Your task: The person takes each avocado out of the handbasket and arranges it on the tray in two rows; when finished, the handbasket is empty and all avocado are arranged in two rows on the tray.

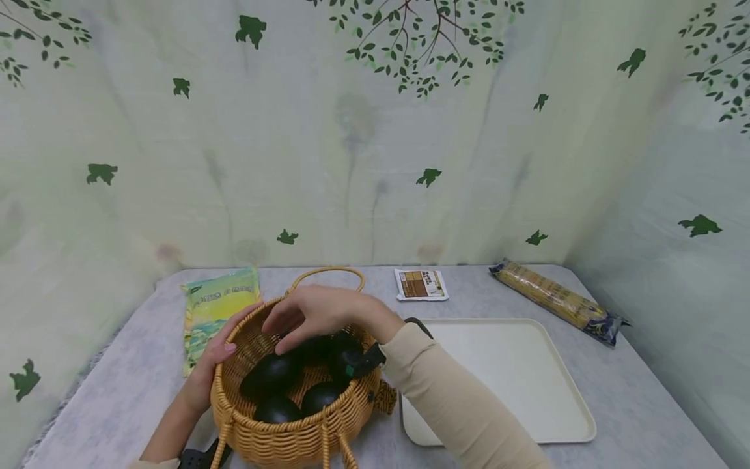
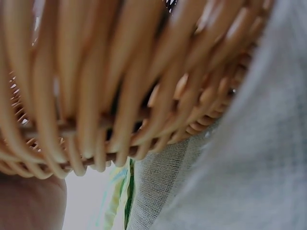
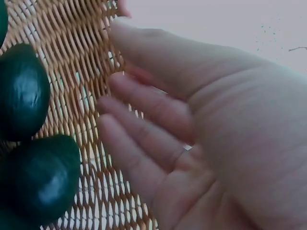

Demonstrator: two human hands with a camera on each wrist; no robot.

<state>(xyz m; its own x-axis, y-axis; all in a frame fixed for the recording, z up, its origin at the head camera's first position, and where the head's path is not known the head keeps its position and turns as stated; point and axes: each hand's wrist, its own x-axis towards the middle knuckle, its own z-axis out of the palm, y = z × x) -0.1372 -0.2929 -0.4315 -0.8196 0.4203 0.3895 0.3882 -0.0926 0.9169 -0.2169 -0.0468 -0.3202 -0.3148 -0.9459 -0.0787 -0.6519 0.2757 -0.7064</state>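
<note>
A round wicker basket (image 1: 293, 436) stands tilted on the table, holding several dark green avocados (image 1: 272, 376). My left hand (image 1: 217, 358) holds the basket's left side at the rim, thumb near the edge. In the left wrist view the woven wall (image 2: 96, 72) fills most of the picture. Over the basket's mouth hovers my right hand (image 1: 319, 316), empty, its fingers loosely bent. The right wrist view has that hand (image 3: 192, 124) beside the inner weave, with two avocados (image 3: 43, 179) lying to its left, apart from the fingers.
A white tray (image 1: 504, 378) lies right of the basket, partly behind my right sleeve. Behind it are a small brown-and-white packet (image 1: 421, 285) and a long yellow package (image 1: 556, 299). A green-yellow bag (image 1: 219, 303) lies at the left. A leaf-print curtain (image 1: 375, 130) encloses the table.
</note>
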